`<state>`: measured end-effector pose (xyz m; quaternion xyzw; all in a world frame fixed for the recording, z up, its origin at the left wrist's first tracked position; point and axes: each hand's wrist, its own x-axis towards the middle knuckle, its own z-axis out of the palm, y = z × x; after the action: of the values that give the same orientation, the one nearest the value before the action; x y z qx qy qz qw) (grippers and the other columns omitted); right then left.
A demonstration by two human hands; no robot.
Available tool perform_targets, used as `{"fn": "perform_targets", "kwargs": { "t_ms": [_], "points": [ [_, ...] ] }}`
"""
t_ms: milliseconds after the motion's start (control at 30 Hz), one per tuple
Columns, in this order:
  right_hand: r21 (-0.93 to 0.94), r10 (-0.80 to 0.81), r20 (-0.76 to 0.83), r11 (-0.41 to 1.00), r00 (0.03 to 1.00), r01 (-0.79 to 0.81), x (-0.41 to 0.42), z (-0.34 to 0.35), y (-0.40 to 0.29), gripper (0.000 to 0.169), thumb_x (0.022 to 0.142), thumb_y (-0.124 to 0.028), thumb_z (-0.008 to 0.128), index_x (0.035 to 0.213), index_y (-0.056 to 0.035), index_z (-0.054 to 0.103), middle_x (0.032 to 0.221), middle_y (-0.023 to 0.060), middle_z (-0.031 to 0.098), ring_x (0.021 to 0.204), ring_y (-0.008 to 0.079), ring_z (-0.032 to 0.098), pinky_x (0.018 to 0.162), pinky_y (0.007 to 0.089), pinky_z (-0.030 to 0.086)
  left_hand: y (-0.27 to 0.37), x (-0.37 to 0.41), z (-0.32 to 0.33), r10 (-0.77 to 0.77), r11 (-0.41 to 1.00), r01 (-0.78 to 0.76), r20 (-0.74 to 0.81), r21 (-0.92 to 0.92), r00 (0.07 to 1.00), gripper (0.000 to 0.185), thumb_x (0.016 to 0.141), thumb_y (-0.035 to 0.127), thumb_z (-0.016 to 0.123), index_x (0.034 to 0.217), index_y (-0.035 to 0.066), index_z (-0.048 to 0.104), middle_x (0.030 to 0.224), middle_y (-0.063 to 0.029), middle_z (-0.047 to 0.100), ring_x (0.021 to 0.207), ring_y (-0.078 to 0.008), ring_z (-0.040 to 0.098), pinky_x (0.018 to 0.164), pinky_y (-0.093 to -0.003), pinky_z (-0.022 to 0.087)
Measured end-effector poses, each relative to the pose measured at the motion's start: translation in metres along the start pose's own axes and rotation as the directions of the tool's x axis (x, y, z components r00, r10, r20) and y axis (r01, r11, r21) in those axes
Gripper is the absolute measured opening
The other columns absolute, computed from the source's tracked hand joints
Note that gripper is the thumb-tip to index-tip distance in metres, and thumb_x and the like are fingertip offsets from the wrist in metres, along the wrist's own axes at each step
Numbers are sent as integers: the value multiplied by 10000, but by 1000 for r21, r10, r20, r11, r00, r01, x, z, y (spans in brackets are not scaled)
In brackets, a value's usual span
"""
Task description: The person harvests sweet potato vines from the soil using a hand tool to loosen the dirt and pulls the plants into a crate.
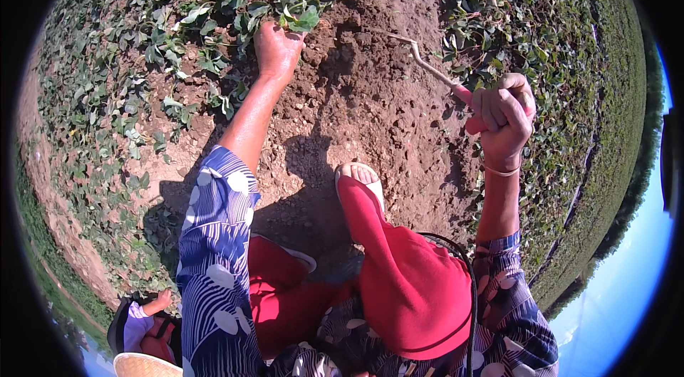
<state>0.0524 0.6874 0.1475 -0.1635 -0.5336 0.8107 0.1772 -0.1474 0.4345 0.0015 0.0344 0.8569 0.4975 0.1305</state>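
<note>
At the top centre, my left hand [278,51] is closed around leafy vine stems [304,19] at the edge of the loose soil; its fingertips are partly hidden by leaves. On the right, my right hand [502,112] grips the reddish handle of a slim, crooked hand tool [430,67]. The tool's thin, soil-coloured shank points left and its far end is over dug-up brown soil [342,40]. A strip of bare, crumbly earth lies between the two hands.
Green vines [133,83] cover the ground on the left, and another planted row [513,19] runs along the right. My sandalled foot [360,179] stands on the soil below. At lower left are another person's sleeve [136,329] and a woven straw hat [147,365]. A black cord [471,291] hangs near my knee.
</note>
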Motion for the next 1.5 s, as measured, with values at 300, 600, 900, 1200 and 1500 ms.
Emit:
{"fn": "perform_targets", "kwargs": {
  "t_ms": [300,600,900,1200,1500],
  "points": [
    [-201,252,-42,946,967,-255,9,47,65,82,782,-69,597,808,9,600,605,21,554,402,39,411,378,183,336,8,5,30,180,973,-165,-79,162,980,208,734,239,666,761,32,665,690,-184,626,668,-365,620,604,-419,479],
    [-402,244,32,891,969,-211,-33,35,38,85,800,-76,657,816,2,627,592,-7,547,492,22,452,419,174,331,-6,-8,68,238,854,-285,159,435,958,38,732,54,550,718,48,585,820,-167,624,780,-390,599,681,-457,477],
    [-773,294,341,628,893,89,-32,21,2,59,678,11,614,716,-33,626,661,62,642,557,139,609,538,268,466,-15,0,78,81,939,-148,220,311,972,240,819,190,388,895,36,556,890,-261,597,917,-444,546,823,-510,393],
    [-728,247,364,676,898,109,-11,37,27,67,702,4,612,748,-39,634,675,56,634,558,102,581,523,243,448,0,-2,71,208,704,-407,380,581,901,107,749,-23,555,724,35,641,899,-187,592,852,-313,632,731,-431,515],
    [-69,-266,-14,962,964,264,51,62,-11,42,762,20,526,803,28,529,512,-20,394,415,52,316,443,221,320,-1,-8,71,186,662,-404,384,632,905,91,754,1,565,800,-29,638,1011,-163,577,923,-307,602,743,-415,521]
  ]
}}
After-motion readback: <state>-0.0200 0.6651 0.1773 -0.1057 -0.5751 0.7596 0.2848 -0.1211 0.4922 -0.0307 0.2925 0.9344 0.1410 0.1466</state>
